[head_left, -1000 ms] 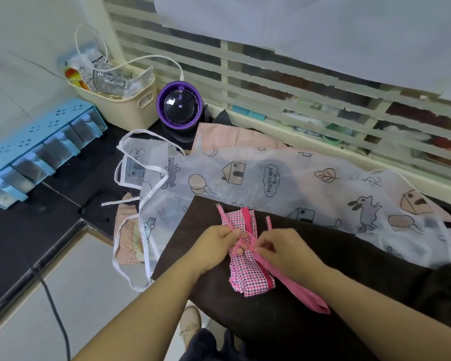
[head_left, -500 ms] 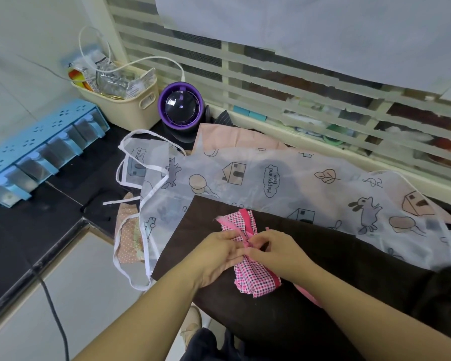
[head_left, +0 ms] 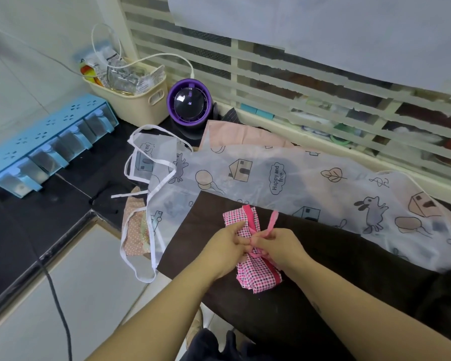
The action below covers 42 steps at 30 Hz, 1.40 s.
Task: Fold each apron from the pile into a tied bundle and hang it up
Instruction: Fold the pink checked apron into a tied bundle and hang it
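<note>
- The bundle [head_left: 255,276], a pink checked apron folded small, lies on a brown cloth [head_left: 336,269] near the front edge of the table [head_left: 16,230].
- A pink tie [head_left: 272,221] runs lengthwise over the bundle and crosses at its middle, between the two hands.
- The left grip [head_left: 227,246] rests on the bundle's left side. Its forefinger lies straight along the checked cloth, and the other fingers curl in and pinch the tie at the crossing.
- The right grip [head_left: 280,246] is closed on the tie just right of the crossing. The loose end sticks up from between its fingers.
- A white printed apron [head_left: 271,173] is spread behind the bundle, its far side over a peach cloth [head_left: 232,131]. Its white straps trail over the table's front edge.
- A dotted cloth [head_left: 134,230] lies partly under that apron and hangs over the table's front edge.
- In the far left corner stand a beige basket [head_left: 141,108] and a purple device [head_left: 189,105].
- A blue rack [head_left: 50,142] sits along the left edge.
</note>
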Each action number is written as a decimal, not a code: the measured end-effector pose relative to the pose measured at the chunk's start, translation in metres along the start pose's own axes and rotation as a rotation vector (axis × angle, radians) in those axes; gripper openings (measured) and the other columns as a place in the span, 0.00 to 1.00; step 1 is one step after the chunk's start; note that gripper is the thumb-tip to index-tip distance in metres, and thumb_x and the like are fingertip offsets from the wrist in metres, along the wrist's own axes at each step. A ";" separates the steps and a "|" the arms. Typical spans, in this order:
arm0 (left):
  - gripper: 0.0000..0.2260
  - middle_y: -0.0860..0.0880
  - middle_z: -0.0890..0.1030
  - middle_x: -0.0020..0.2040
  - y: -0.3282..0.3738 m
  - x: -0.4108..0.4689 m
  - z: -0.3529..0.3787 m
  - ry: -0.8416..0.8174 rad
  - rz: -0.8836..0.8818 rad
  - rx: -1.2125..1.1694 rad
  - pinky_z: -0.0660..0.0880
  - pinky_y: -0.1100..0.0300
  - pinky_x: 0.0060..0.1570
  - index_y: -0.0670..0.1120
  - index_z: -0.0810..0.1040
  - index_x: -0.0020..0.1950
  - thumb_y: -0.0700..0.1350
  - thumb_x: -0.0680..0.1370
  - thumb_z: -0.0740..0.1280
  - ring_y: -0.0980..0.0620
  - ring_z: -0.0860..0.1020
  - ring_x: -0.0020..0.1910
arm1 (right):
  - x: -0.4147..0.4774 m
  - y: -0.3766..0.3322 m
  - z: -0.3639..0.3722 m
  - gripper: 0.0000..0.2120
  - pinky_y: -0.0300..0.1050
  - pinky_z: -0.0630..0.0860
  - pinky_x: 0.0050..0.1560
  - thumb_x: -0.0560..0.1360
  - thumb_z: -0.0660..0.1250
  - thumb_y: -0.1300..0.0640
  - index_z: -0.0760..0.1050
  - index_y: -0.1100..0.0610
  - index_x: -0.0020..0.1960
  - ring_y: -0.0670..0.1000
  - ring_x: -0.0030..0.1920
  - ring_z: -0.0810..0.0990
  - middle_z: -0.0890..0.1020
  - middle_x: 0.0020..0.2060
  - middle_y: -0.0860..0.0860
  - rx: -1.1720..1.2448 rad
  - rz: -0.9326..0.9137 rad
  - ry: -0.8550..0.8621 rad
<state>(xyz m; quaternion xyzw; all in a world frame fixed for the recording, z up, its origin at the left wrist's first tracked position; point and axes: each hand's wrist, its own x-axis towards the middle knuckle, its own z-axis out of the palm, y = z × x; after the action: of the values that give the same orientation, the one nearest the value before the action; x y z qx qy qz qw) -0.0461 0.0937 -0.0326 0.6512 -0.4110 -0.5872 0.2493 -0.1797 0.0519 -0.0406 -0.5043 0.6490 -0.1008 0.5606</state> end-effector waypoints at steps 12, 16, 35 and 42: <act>0.13 0.40 0.83 0.49 -0.004 0.013 -0.006 0.143 -0.013 -0.030 0.78 0.50 0.55 0.46 0.76 0.56 0.35 0.74 0.68 0.47 0.81 0.46 | -0.009 -0.005 -0.003 0.05 0.36 0.69 0.34 0.77 0.66 0.58 0.80 0.55 0.51 0.42 0.31 0.73 0.77 0.32 0.46 0.186 0.044 -0.070; 0.12 0.41 0.81 0.54 -0.005 0.011 -0.010 -0.007 -0.024 -0.118 0.76 0.52 0.59 0.49 0.75 0.55 0.35 0.78 0.60 0.50 0.79 0.51 | -0.009 -0.005 -0.006 0.05 0.36 0.68 0.35 0.75 0.68 0.55 0.81 0.53 0.49 0.42 0.32 0.73 0.78 0.33 0.46 -0.001 -0.082 -0.052; 0.11 0.57 0.76 0.41 -0.037 0.006 -0.035 0.137 0.273 0.644 0.70 0.70 0.41 0.48 0.80 0.53 0.36 0.79 0.60 0.57 0.74 0.40 | 0.011 0.013 -0.030 0.04 0.34 0.72 0.38 0.76 0.67 0.58 0.79 0.55 0.43 0.45 0.41 0.80 0.82 0.38 0.48 -0.340 -0.155 0.044; 0.07 0.49 0.81 0.47 -0.032 0.014 -0.036 0.135 0.110 0.604 0.73 0.66 0.44 0.45 0.78 0.54 0.45 0.81 0.62 0.54 0.78 0.45 | 0.013 0.009 -0.029 0.04 0.36 0.76 0.42 0.77 0.66 0.58 0.79 0.56 0.45 0.47 0.42 0.81 0.83 0.40 0.50 -0.223 -0.106 0.014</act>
<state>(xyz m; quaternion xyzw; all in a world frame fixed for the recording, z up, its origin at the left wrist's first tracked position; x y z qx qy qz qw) -0.0039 0.0931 -0.0594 0.7102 -0.5838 -0.3798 0.1028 -0.2066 0.0339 -0.0451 -0.5963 0.6325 -0.0608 0.4906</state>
